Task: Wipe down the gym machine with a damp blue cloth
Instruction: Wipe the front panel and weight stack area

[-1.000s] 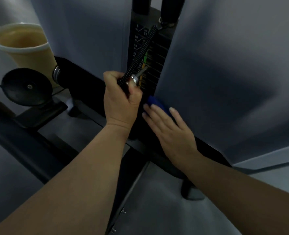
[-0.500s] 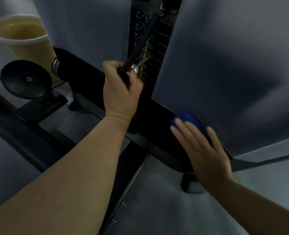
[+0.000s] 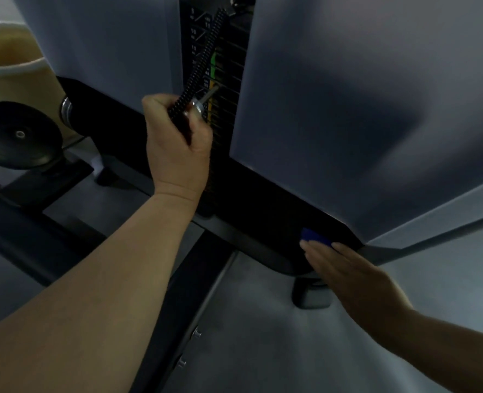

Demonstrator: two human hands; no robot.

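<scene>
Since the earlier pictures the right hand (image 3: 350, 275) has slid the blue cloth (image 3: 316, 237) along the dark bottom ledge (image 3: 265, 211) of the gym machine, from the middle of the frame toward the lower right. Now the cloth sits near the right end of that ledge, just under the corner of the big grey panel (image 3: 362, 109). Only a small blue bit peeks out past the fingertips. That hand lies flat with straight fingers, pressing the cloth down, not curled round it.

At the middle left of the frame, the left hand (image 3: 178, 148) is a fist wrapped tight round the black coiled cord (image 3: 197, 66) and the silver pin (image 3: 199, 104) by the weight stack (image 3: 226, 75).

What could go wrong? The ledge ends close by, so one more push the same way could send the cloth off the edge to the floor (image 3: 263, 336), since no finger hooks it. A tug on the cord could yank the pin.

The cloth looks folded small. I think its long side runs along the ledge, from upper left to lower right, but most of it is hidden
</scene>
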